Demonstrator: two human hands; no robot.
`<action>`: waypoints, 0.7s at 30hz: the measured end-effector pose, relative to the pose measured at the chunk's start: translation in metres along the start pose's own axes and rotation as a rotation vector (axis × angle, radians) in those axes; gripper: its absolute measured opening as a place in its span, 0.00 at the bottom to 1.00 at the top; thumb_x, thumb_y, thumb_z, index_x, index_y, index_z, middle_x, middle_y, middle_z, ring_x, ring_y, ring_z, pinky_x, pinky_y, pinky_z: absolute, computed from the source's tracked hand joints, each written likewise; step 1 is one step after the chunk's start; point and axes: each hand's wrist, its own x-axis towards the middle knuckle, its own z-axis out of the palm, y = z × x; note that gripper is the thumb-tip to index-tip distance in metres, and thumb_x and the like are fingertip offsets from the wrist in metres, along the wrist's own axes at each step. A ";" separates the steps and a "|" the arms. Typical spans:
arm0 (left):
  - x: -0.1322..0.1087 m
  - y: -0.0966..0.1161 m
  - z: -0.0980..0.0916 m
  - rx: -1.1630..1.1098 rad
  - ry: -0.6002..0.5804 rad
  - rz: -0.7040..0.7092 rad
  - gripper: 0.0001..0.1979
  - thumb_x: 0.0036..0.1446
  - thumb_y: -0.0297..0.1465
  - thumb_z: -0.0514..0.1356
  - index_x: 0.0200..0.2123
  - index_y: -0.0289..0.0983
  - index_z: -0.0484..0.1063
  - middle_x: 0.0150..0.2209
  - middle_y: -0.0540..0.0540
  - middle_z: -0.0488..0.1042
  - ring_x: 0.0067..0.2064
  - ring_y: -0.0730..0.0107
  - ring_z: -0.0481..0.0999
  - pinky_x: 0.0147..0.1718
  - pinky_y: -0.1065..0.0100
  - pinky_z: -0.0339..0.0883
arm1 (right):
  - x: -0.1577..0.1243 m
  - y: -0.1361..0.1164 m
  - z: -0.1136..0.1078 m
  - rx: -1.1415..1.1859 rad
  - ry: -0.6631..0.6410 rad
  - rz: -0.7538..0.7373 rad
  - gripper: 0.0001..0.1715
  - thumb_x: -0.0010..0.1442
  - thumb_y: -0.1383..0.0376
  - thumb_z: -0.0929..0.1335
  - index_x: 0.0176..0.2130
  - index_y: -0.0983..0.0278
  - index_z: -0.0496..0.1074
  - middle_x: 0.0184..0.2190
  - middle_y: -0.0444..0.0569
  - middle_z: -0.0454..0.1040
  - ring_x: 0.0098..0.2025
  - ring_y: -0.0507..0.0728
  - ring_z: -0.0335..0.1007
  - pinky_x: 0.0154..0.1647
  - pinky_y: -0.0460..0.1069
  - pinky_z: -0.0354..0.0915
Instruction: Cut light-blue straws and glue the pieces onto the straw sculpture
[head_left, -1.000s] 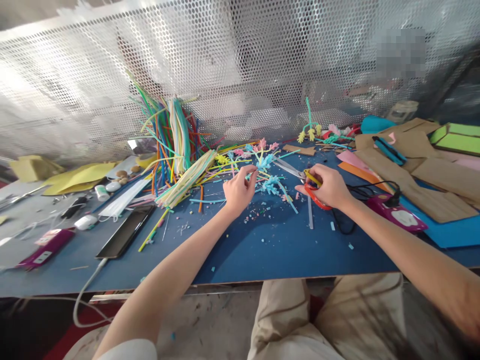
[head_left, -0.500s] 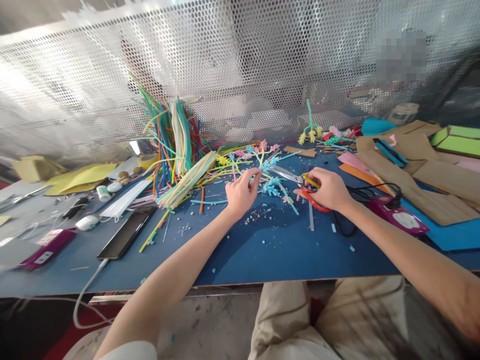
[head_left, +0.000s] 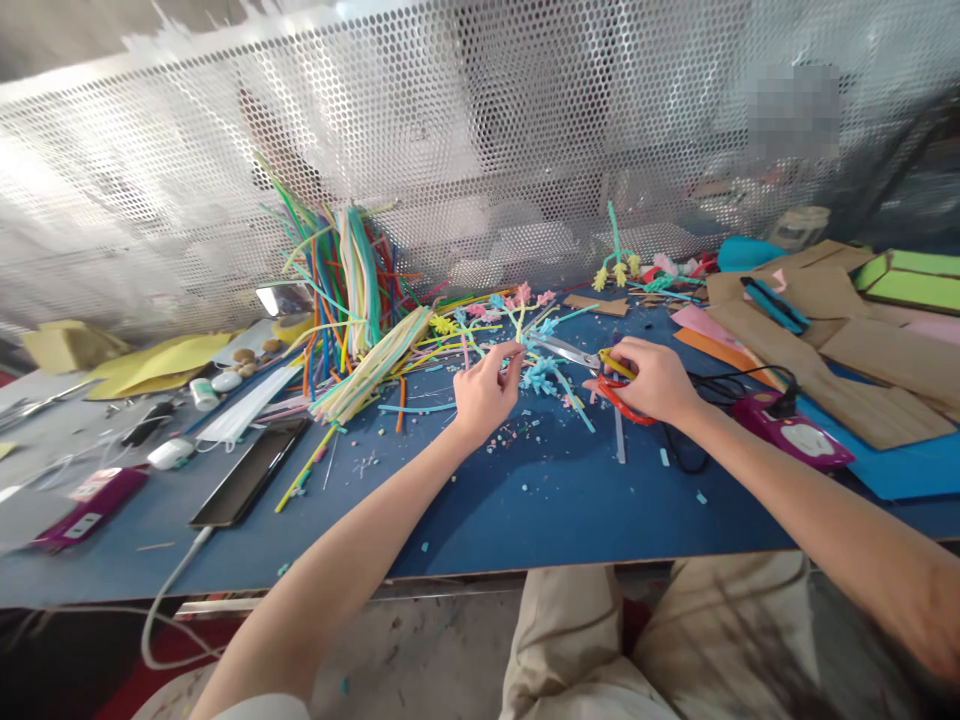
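Observation:
Red and yellow scissors [head_left: 626, 397] are gripped by my right hand [head_left: 651, 378], their blades parted and pointing left. My left hand [head_left: 486, 392] is closed in a pinch close to the blade tips; what lies between its fingertips is too small to make out. Light-blue fuzzy pieces [head_left: 541, 376] lie just below the blades. Pink fuzzy pieces [head_left: 523, 295] show behind my left hand, near a yellow one [head_left: 444, 325].
Bundled pipe cleaners [head_left: 360, 280] stand at the back left. A phone [head_left: 251, 475] and face mask [head_left: 251, 400] lie left. On the right are a purple power strip [head_left: 793, 432] with a black cable and brown cardboard [head_left: 874, 385]. Perforated metal [head_left: 420, 130] rises behind.
The scissor blades have opened wider, and the fingers of my right hand have spread the handles. My left hand has barely moved. The whole view has shifted slightly.

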 end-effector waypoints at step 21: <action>0.002 0.004 -0.006 -0.091 -0.047 -0.052 0.09 0.68 0.36 0.57 0.46 0.42 0.75 0.31 0.52 0.80 0.21 0.81 0.70 0.24 0.73 0.58 | -0.002 0.000 -0.005 -0.110 0.061 -0.041 0.21 0.57 0.55 0.68 0.23 0.60 0.56 0.21 0.44 0.64 0.25 0.53 0.58 0.27 0.50 0.52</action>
